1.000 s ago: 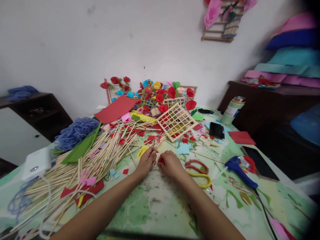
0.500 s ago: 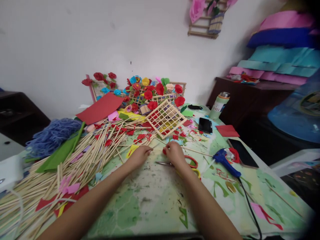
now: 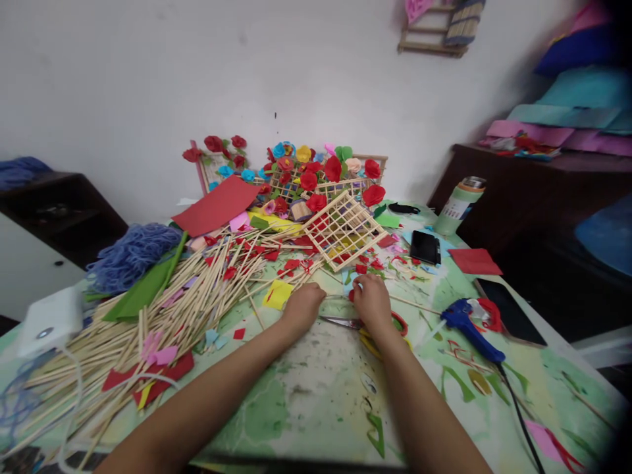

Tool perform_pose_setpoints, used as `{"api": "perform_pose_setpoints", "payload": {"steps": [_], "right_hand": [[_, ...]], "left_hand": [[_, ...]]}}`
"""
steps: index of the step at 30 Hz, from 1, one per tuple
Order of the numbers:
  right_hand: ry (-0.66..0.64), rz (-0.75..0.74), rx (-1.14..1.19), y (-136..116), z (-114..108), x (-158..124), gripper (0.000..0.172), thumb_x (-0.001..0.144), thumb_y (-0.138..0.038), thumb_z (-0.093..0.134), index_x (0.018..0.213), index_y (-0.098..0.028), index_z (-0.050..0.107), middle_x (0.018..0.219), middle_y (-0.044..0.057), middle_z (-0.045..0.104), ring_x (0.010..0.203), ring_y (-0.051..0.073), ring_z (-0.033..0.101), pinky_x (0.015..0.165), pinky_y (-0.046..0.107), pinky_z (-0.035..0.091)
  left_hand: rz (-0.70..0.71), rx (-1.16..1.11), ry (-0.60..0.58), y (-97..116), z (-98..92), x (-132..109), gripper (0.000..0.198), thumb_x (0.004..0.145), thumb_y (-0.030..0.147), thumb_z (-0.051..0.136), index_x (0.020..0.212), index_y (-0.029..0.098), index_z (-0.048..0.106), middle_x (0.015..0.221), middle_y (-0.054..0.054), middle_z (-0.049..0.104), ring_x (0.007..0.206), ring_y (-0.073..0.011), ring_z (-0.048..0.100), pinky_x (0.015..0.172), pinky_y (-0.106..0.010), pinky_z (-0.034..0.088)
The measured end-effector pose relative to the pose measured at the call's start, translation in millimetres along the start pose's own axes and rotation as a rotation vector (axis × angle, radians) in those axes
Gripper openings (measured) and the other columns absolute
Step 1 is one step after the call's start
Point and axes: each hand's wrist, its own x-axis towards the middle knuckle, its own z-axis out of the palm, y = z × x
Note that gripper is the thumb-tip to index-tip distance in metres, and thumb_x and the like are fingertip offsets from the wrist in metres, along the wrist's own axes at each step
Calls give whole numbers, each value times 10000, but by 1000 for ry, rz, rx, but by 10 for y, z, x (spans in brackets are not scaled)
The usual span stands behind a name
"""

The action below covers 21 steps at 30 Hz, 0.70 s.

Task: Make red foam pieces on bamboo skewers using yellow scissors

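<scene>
My left hand (image 3: 305, 307) is closed in a pinch over the middle of the table, on what looks like the end of a thin stick (image 3: 336, 297). The stick's pale line runs towards my right hand (image 3: 374, 301). That hand's fingers are pressed together on a small red paper piece (image 3: 351, 295), mostly hidden by the fingertips. Scissors (image 3: 342, 322) with orange and yellow handles lie partly under my right wrist. A yellow paper square (image 3: 277, 294) rests beside my left hand. Just behind both hands, a wooden stick lattice (image 3: 344, 230) leans on the pile.
Many wooden sticks (image 3: 197, 309) and blue yarn (image 3: 133, 257) cover the left side. A blue glue gun (image 3: 471, 329) with its cord lies right, near a phone (image 3: 511, 309), a black device (image 3: 424, 247) and a bottle (image 3: 459, 205). Paper flowers (image 3: 309, 181) stand at the back.
The view has swung left, so the scene sits further right. My hands stay close together over the same spot, both still pinching.
</scene>
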Motion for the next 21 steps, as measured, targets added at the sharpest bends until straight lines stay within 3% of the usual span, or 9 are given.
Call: {"api": "perform_pose_setpoints", "payload": {"steps": [8,12,15,18,21], "right_hand": [[-48,-237,72,-164,82,-87,180,828,-213,491,838,-179,667,863,65,591,880,181,479,778,252,336],[-124,-320,69,-206,121,-106,157,815,-213,521,827,-185,675,843,61,592,872,174,482,769,252,340],[-148,-314,57,-216,141,-110,166,822,-207,508,816,-183,672,832,62,594,872,172,485,763,252,341],[-158,-317,57,-220,155,-113,190,834,-198,482,800,-174,668,818,64,591,865,170,488,763,251,340],[-161,-318,68,-219,166,-115,197,836,-194,474,788,-170,664,811,62,590,857,166,492,768,249,340]], "left_hand": [[41,175,-13,-30,102,1,269,849,214,387,810,176,650,824,-71,582,843,-179,511,753,-282,386],[84,151,16,-118,-17,57,226,825,212,443,905,173,651,879,-67,606,888,-172,518,821,-280,390],[-15,175,66,-282,-214,110,245,823,195,434,945,171,646,934,-81,615,942,-181,516,863,-297,381],[-204,260,33,-461,-376,135,247,818,205,431,886,167,665,913,-97,628,947,-196,528,859,-303,382],[-294,287,-6,-573,-430,134,246,810,231,442,859,171,676,913,-96,640,934,-195,544,842,-284,389]]}}
